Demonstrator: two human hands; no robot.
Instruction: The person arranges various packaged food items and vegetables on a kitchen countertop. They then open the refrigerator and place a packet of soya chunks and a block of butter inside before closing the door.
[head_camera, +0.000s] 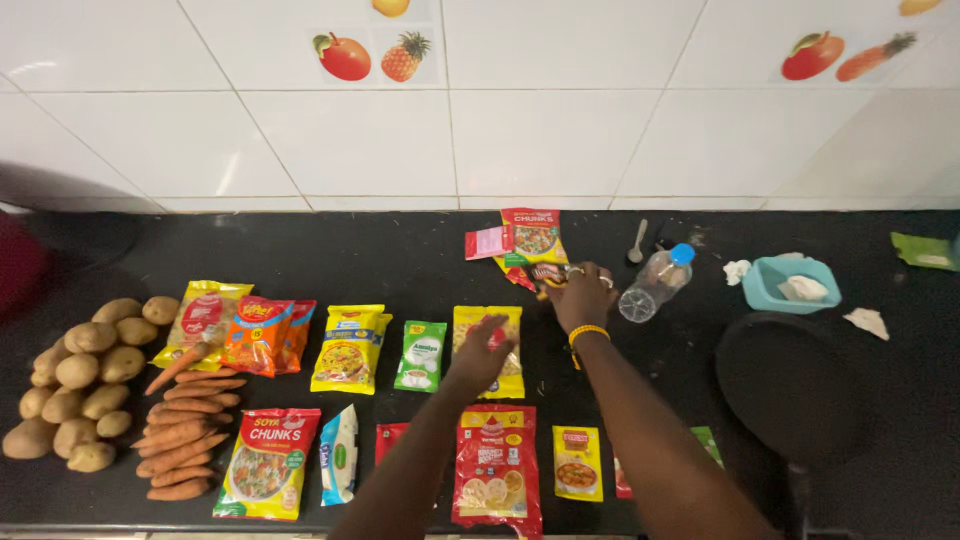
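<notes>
Near edge of black bench (420, 260): red snack pouch (496, 470), small yellow sachet (577, 462). Mid row: left hand (482, 355) lies loosely curled on yellow pouch (488, 350), touching, no firm grip. Farther, right hand (580, 296) closes on small dark packet (552, 274), just beside clear bottle (655, 283). Packet prob. light, crinkly, slippery film; pinch at edge seam. Potatoes (80, 385), carrots (185, 430) far left.

One camera, worn on the person's head, looks steeply down from fairly close onto a black desk (400, 250), facing a white tiled wall (500, 130) along its far edge; both forearms reach in from below.
</notes>
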